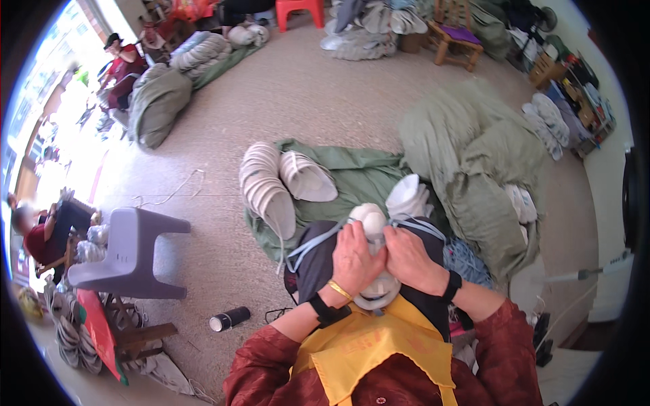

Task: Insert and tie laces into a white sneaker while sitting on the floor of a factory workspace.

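A white shoe with a rounded toe rests on my lap, its toe pointing away from me and its heel near my yellow apron. My left hand is closed on its left side and my right hand on its right, the thumbs close together. Light blue strips run out to both sides near my fingertips. My fingers cover the middle of the shoe, so the exact grip there is hidden. Beyond my knees, nested stacks of white shoe pieces lie on a green cloth.
A big green sack slumps at the right, beside a blue yarn-like bundle. To the left stand a grey plastic stool and, lying on the floor, a black cylinder. Two people sit farther left. A wooden chair stands at the back.
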`<state>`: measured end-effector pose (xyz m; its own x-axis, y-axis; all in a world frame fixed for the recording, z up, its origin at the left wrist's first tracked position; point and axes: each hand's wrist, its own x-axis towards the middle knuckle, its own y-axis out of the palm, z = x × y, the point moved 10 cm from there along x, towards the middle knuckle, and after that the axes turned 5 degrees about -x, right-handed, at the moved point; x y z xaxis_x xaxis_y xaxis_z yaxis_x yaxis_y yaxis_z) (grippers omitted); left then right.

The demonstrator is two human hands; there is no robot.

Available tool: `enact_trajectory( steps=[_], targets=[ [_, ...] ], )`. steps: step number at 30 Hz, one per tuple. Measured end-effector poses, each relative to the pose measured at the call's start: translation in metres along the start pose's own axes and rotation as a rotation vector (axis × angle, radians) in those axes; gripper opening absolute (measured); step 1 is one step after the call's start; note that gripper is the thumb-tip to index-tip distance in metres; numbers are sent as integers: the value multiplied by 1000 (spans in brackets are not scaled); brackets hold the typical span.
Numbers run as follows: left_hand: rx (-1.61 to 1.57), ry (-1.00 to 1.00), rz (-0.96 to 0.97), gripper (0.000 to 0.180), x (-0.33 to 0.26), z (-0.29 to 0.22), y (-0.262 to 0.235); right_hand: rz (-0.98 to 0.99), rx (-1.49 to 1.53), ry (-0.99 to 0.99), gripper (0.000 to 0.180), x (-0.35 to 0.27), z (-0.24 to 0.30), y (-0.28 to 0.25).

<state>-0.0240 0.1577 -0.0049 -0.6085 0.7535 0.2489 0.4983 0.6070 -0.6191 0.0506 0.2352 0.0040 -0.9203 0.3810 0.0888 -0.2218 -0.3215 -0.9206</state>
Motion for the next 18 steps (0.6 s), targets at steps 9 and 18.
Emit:
enact_trajectory(
  steps=[9, 18],
  targets=[
    [-26, -89, -39, 54, 3, 11, -1, 51, 64, -58, 13, 9, -1, -5],
    [-15, -39, -73, 54, -5, 3, 5, 23, 59, -73, 19, -4, 2, -7]
  ],
)
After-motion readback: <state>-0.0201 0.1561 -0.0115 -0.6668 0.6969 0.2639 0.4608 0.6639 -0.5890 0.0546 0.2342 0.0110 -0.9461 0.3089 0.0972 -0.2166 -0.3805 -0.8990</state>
